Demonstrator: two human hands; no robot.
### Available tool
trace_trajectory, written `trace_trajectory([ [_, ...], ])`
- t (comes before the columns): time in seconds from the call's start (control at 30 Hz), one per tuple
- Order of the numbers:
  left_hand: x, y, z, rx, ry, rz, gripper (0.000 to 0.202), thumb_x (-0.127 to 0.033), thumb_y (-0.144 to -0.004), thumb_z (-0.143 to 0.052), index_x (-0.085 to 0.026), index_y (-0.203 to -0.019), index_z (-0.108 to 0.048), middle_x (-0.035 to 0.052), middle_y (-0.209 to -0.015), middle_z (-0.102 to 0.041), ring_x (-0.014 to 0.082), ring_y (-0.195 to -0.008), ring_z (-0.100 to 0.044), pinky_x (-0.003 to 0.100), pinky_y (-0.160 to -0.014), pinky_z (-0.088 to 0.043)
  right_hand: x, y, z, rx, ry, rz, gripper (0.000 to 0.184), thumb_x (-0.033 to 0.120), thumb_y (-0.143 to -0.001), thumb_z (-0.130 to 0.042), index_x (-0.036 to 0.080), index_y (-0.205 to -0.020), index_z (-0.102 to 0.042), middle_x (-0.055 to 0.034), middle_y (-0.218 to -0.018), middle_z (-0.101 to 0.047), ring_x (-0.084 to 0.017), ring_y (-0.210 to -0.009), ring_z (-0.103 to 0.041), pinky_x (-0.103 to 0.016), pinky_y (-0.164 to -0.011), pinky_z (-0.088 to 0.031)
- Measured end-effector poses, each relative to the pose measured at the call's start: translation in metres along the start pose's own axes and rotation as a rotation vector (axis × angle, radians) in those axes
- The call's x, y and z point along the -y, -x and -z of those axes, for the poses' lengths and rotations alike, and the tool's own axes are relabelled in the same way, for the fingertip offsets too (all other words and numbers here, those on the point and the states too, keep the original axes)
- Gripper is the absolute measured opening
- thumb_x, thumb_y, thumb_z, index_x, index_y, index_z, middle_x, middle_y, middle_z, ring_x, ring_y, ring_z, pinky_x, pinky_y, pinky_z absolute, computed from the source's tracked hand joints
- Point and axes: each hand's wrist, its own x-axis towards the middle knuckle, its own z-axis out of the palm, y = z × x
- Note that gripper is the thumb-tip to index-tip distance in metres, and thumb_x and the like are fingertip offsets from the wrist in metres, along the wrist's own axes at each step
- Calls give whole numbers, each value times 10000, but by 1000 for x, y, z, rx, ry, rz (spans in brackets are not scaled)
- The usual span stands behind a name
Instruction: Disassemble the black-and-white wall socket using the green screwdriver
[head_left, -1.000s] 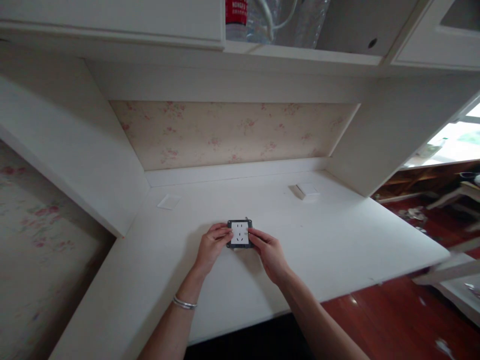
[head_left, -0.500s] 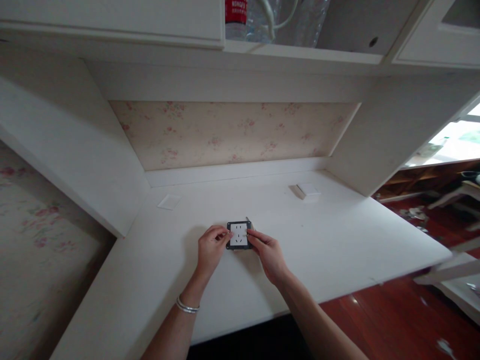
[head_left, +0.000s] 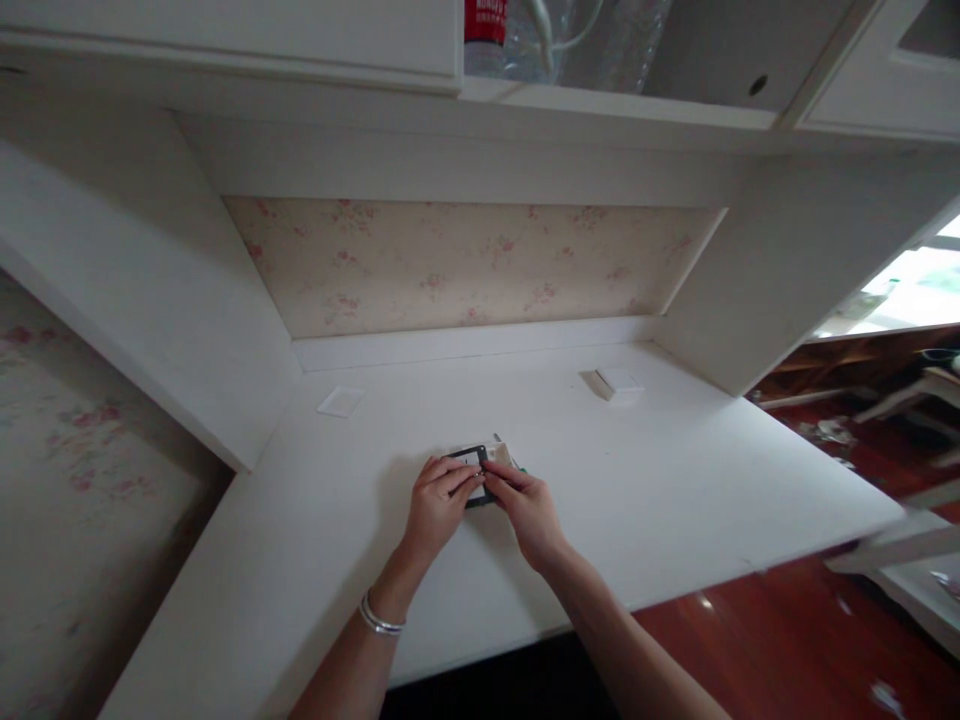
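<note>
1. Left hand (head_left: 436, 498), fingers nearly closed, gripping one socket (head_left: 472, 459); right hand (head_left: 531, 512), likewise closed, pinching its right edge.
2. Socket: tilted, between the two hands, over the surface (head_left: 637, 490).
3. Farther back: one pale plate (head_left: 341, 401), one white block (head_left: 619, 384).
4. Upper cabinet (head_left: 615, 106): one red label (head_left: 486, 22), partly cut off, "NONGFU".

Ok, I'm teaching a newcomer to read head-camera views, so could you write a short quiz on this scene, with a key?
1. Multiple choice: where do the fingertips of the left hand and the right hand come together?
A) at a drinking cup
B) at a dark-framed white plate
C) at a folded cloth

2. True or false: the silver bangles are worn on the right arm.

3. Fill in: the bottle in the open cabinet has a ____ label.

Key: 1. B. 2. False; they are on the left arm. 3. Red.
</note>
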Motion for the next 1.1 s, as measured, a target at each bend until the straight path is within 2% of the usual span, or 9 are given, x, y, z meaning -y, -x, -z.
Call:
trace_trajectory([
  [0.13,0,0,2,-20,-55,-13,123,-233,-837,-614,-212,-914,-708,41,-837,-653,171,-828,-577,313,-767,-486,2,1,-3,1,33,16,399,359,-659,-722,197,-1023,-709,-16,-825,-694,-146,-731,-580,-268,-678,-447],
  [0.3,-1,-1,3,25,-46,-32,96,-241,-817,-643,-216,-875,-716,29,-804,-662,165,-804,-577,308,-757,-492,-1,1,-4,-4,4,46,378,326,-669,-715,185,-1020,-704,-22,-841,-688,-145,-748,-574,-270,-701,-447],
  [0.43,2,-2,3,42,-48,-41,115,-250,-806,-657,-219,-895,-723,29,-794,-671,163,-773,-570,311,-729,-490,-2,1,-4,-15,-16,37,411,324,-659,-723,173,-1040,-692,-16,-780,-670,-130,-693,-560,-262,-670,-448],
  [0.63,5,-3,6,77,-29,-44,135,-239,-812,-650,-226,-925,-723,36,-786,-667,167,-773,-566,311,-717,-483,-2,2,-2,11,-19,51,439,335,-650,-737,177,-1055,-679,-20,-794,-675,-132,-712,-576,-268,-692,-460],
  [0.77,4,-3,7,88,-22,-30,113,-233,-823,-634,-227,-890,-725,37,-784,-660,171,-786,-568,311,-724,-480,-2,1,-1,26,9,76,393,345,-679,-712,170,-1029,-678,-26,-811,-681,-139,-732,-592,-271,-701,-468],
  [0.93,4,-1,3,42,-27,16,111,-229,-848,-597,-213,-870,-704,36,-815,-647,169,-821,-569,310,-757,-479,0,1,-3,30,235,234,285,324,-740,-641,191,-988,-685,-38,-865,-707,-174,-779,-638,-305,-735,-503],
  [1.1,5,-1,-1,-35,-13,98,113,-217,-863,-566,-192,-861,-676,38,-840,-621,158,-817,-573,289,-734,-493,6,1,-11,-55,574,453,226,292,-793,-560,241,-960,-703,-25,-940,-714,-184,-826,-658,-319,-782,-517],
])
